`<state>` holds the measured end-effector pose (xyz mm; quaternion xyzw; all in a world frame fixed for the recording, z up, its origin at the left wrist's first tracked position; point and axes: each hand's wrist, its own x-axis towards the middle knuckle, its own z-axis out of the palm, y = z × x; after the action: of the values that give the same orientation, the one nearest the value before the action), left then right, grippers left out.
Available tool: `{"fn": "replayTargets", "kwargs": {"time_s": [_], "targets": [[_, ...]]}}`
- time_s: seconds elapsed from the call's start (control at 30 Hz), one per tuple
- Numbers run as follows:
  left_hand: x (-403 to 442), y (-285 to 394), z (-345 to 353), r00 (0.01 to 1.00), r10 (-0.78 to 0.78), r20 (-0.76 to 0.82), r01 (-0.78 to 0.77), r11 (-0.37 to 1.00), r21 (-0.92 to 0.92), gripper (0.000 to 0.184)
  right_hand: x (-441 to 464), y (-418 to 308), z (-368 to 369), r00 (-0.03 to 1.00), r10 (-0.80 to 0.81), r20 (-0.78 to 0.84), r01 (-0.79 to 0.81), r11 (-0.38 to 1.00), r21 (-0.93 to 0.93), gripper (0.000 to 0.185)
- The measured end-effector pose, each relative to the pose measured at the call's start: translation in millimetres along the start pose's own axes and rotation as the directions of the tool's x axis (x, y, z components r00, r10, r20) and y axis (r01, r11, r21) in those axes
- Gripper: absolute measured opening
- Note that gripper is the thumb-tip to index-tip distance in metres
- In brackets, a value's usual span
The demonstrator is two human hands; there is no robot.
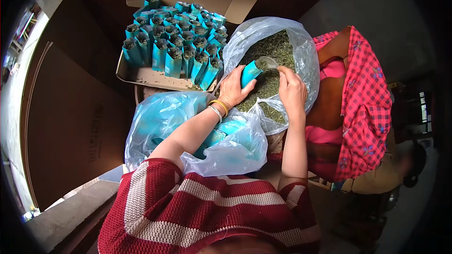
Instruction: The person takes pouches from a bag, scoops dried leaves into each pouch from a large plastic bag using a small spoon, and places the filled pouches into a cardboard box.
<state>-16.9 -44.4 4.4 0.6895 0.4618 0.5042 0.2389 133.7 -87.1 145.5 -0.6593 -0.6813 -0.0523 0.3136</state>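
Note:
My left hand (234,86) is wrapped round a small turquoise packet (250,74), tilted with its mouth up and to the right. A spoon (267,62) is pinched in my right hand (292,89), its bowl at the packet's mouth with some dried leaf in it. Both hands are over a large clear plastic bag (308,51) full of crumbled green-brown dried leaves (270,42). Beneath my left forearm lies a second clear bag (141,134) with flat turquoise packets (226,129) inside.
At the back left, an open cardboard box (155,81) holds several upright packets (174,57) filled with dried leaf. Tall cardboard (75,127) stands on the left. On the right is a chair draped with red checked cloth (367,108); a person (376,176) is behind it.

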Motion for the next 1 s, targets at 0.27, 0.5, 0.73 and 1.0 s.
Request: {"fn": "replayTargets", "kwargs": {"time_s": [0.27, 0.5, 0.73, 1.0], "targets": [[2, -2, 0, 1.000, 0.007, -0.004, -0.007, 1.000, -0.016, 0.062, 17, 30, 51, 0.862, 0.205, 0.463, -0.141, 0.975, -0.170, 0.017], [1, -2, -1, 1.000, -0.003, 0.003, 0.003, 1.000, -0.029, 0.061, 25, 53, 104, 0.931, 0.240, 0.275, -0.315, 0.909, 0.272, 0.017], [0, 0, -1, 0.998, -0.055, 0.026, 0.056, 0.998, -0.036, 0.061, 11, 32, 21, 0.968, 0.196, 0.156, -0.237, 0.921, 0.310, 0.016], [-3, -1, -4, 0.994, 0.104, 0.022, -0.104, 0.995, -0.014, 0.061, -5, -17, -1, 0.910, -0.365, 0.194, 0.380, 0.924, -0.043, 0.014]]}}
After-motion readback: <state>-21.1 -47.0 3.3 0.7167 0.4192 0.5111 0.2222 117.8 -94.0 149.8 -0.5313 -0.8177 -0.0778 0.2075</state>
